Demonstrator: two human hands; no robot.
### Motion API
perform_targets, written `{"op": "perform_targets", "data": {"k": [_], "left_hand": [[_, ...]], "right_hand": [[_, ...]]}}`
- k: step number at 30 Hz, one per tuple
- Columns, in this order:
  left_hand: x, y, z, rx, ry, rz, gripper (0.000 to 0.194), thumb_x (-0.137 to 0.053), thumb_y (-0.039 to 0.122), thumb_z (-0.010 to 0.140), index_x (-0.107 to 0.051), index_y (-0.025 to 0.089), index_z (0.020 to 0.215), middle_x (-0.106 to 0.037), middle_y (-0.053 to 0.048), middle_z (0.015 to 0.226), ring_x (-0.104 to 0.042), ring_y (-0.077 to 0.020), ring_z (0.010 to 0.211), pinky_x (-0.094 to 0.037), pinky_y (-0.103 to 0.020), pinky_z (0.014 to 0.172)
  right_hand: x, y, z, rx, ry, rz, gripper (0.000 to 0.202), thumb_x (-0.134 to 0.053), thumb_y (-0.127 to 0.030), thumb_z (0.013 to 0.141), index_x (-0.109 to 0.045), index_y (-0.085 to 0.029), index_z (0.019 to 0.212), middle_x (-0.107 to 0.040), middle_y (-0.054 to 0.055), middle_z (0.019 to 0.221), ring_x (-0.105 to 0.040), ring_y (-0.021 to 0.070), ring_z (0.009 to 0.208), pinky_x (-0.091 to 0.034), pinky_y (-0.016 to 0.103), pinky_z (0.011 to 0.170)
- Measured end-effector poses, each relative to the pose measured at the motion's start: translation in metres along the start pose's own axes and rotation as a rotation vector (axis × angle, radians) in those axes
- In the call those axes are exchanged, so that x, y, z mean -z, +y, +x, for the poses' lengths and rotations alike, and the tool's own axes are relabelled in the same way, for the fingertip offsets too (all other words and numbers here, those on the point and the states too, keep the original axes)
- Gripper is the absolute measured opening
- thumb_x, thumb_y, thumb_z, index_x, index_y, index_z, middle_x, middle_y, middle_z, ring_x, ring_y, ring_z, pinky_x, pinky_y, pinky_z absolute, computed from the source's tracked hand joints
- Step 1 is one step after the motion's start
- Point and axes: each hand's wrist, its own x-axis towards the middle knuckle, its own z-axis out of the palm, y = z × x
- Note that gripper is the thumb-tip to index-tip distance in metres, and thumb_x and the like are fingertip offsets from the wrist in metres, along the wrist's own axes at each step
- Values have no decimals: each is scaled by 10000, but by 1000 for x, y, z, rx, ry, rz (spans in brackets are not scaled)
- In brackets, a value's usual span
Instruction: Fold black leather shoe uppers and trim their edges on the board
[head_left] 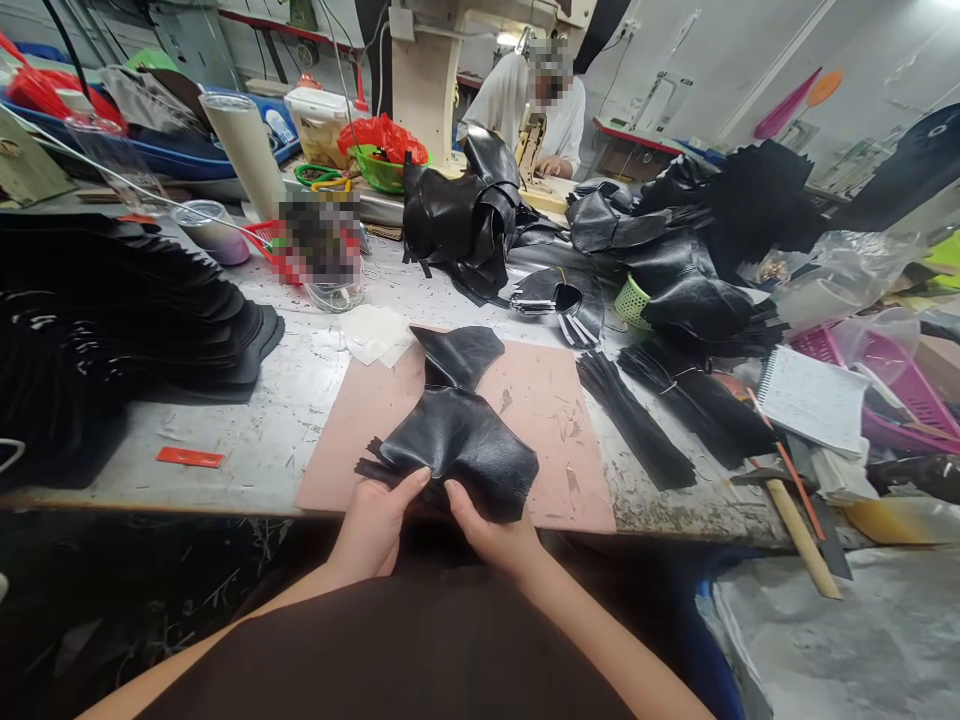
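Observation:
A black leather piece [465, 440], narrow at its middle and wider at both ends, lies partly on a pink board [577, 450] at the table's front edge. My left hand [376, 520] grips its near edge with the thumb on top. Close beside it, my right hand [491, 525] pinches the same edge, thumb also on top. The fingers of both hands are hidden under the leather. The far end [461, 352] of the piece rests on the board, and small notches show on its left edge.
Stacked black pieces [150, 310] stand at left. A hammer [802, 540] overhangs the front edge at right, near a notebook [814, 400]. Black strips [637, 420] lie right of the board. Leather piles [465, 210] fill the back, where another person [517, 100] sits. An orange-red strip [190, 457] lies left.

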Motion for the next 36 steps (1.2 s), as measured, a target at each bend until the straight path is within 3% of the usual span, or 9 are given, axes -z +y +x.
{"op": "perform_targets", "data": {"k": [4, 8, 13, 18, 25, 30, 36], "left_hand": [[-4, 5, -4, 51, -77, -24, 285, -724, 303, 631, -640, 135, 845, -700, -55, 775, -649, -222, 730, -524, -310, 624], [-5, 6, -5, 45, -101, 37, 386, -745, 272, 606, -626, 129, 945, -698, -73, 886, -633, -247, 866, -514, -339, 752], [1, 5, -1, 70, -2, 163, 327, -729, 340, 609, -664, 104, 826, -706, -89, 770, -644, -275, 827, -510, -384, 780], [-2, 7, -2, 67, -8, 190, 285, -723, 349, 611, -661, 137, 792, -700, -59, 719, -653, -248, 737, -544, -353, 663], [-1, 4, -3, 26, 10, 295, 266, -742, 350, 580, -669, 118, 690, -695, -61, 674, -646, -231, 689, -537, -334, 653], [3, -1, 1, 33, 45, 324, 291, -729, 390, 590, -669, 106, 622, -691, -76, 659, -640, -235, 706, -524, -342, 701], [-7, 6, -5, 77, -47, 258, 331, -760, 296, 569, -662, 150, 849, -700, -48, 814, -634, -223, 805, -522, -288, 657]], "right_hand": [[-2, 1, 3, 25, -19, -61, 205, -527, -278, 761, -642, -165, 887, -673, 77, 875, -629, 220, 845, -478, 381, 862], [-1, 5, 2, 38, 1, -69, 202, -566, -295, 728, -644, -166, 863, -668, 88, 873, -623, 238, 850, -457, 413, 878], [17, 2, 1, -114, -5, 268, 323, -606, -352, 705, -601, -153, 960, -650, 108, 973, -605, 256, 927, -481, 411, 831], [27, -11, 3, -293, -57, 281, 314, -660, -312, 667, -613, -152, 934, -672, 84, 935, -619, 246, 893, -484, 397, 819], [23, -17, 5, -497, -70, 341, 231, -652, -341, 652, -591, -151, 768, -619, 10, 656, -590, 148, 556, -523, 288, 536], [20, -16, 4, -490, -44, 365, 247, -651, -331, 647, -593, -145, 798, -623, 19, 704, -591, 140, 574, -540, 283, 550], [15, -15, 2, -444, 30, 342, 234, -639, -333, 665, -591, -148, 799, -613, 13, 676, -583, 142, 555, -546, 287, 531]]}}
